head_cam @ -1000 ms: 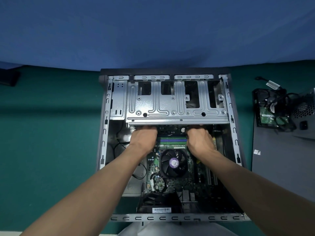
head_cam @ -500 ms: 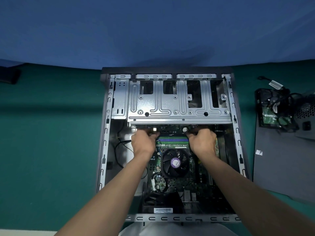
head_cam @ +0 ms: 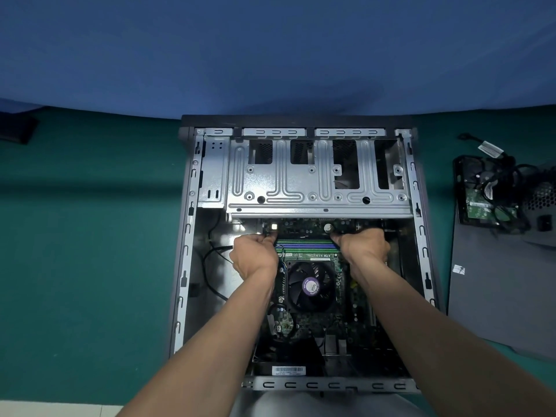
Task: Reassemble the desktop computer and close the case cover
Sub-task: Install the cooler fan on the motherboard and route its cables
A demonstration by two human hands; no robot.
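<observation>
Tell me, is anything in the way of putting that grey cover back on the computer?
Yes. A hard drive and tangled cables lie on the far end of the grey cover, and the left hand and right hand reach inside the open case.

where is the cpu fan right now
In the head view the CPU fan sits mid-case on the motherboard, just nearer than the memory slots, between the left forearm and right forearm.

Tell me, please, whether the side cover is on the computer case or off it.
Off: the case lies open, CPU fan exposed, and the grey cover lies flat to its right.
</observation>
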